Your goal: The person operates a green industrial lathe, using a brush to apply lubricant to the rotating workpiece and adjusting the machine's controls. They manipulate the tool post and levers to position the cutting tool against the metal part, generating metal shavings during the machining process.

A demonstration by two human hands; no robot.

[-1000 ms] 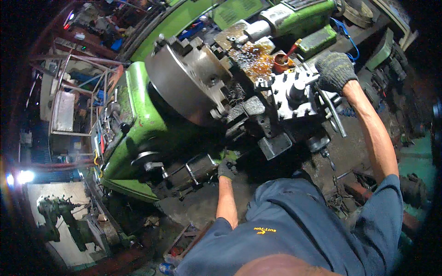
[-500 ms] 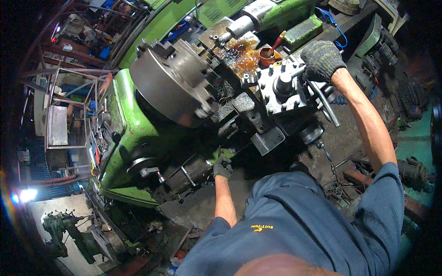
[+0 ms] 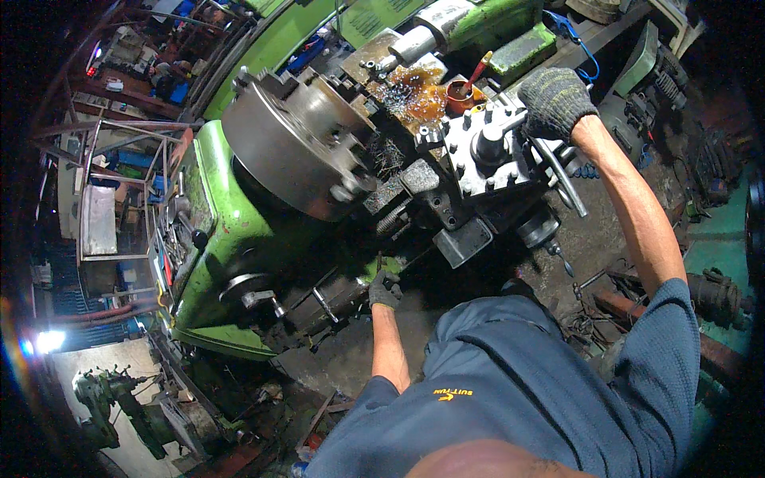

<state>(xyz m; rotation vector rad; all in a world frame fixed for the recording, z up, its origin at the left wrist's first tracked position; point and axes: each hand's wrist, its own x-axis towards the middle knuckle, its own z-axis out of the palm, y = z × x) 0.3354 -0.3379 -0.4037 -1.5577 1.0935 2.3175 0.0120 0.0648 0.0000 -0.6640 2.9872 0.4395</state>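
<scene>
My right hand (image 3: pixel 555 103), in a dark knitted glove, is closed round the end of the clamping handle (image 3: pixel 511 122) on the lathe's square tool post (image 3: pixel 476 177). My left hand (image 3: pixel 385 289), also gloved, is at the lower front of the lathe with its fingers curled round a small lever (image 3: pixel 380 261); the fingers partly hide the grip. Left of the tool post is the large steel chuck (image 3: pixel 275 151), with a round metal workpiece (image 3: pixel 319 110) at its face. Curly metal chips (image 3: pixel 388 157) lie between chuck and tool post.
A red cup (image 3: pixel 460 97) with a brush stands behind the tool post, beside an oily, chip-strewn plate (image 3: pixel 414 92). The green tailstock (image 3: pixel 494 40) is at the back. A long handle (image 3: pixel 570 187) juts out below my right hand. The green headstock (image 3: pixel 211 183) stands at left.
The chuck's jaws and workpiece show at a different angle, so the chuck has turned. Both hands stay in nearly the same place.
</scene>
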